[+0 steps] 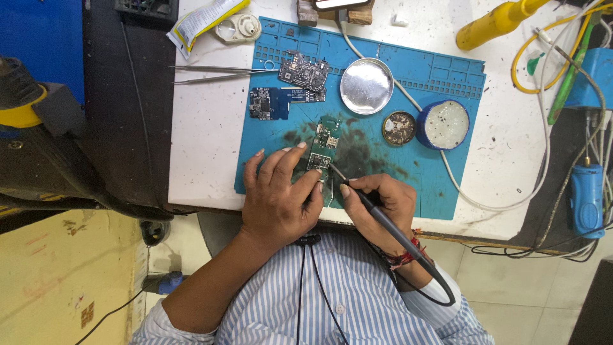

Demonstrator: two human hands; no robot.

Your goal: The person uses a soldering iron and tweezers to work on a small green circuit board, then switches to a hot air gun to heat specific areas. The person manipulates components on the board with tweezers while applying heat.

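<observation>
We look down on a white workbench [204, 128] with a blue work mat [421, 70] spread over most of it, smudged dark in the middle. At the far right lies a blue cylindrical tool [586, 198] among tangled cables, and a yellow handle [495, 24] juts in from the top edge.

On the mat sit a round shiny metal dish [366, 85], a blue tin of pale paste [444, 124] and, just beside it, a small round tin of brass wool [398, 128]. Two dark circuit boards [304, 71] lie near the mat's upper left, with long metal tweezers [220, 73] reaching across the mat's left edge.

Our left hand [278, 198] rests palm-down on the mat – fingers spread, the fingertips pressing on the lower end of a narrow green circuit board [324, 144] that lies at the mat's centre. It pins the board rather than wrapping it.

Our right hand [383, 207] is clenched pen-style around a slim black soldering iron [389, 227], its cord trailing back past the wrist. The tip [333, 168] touches the board's lower part – right beside the left fingertips.
</observation>
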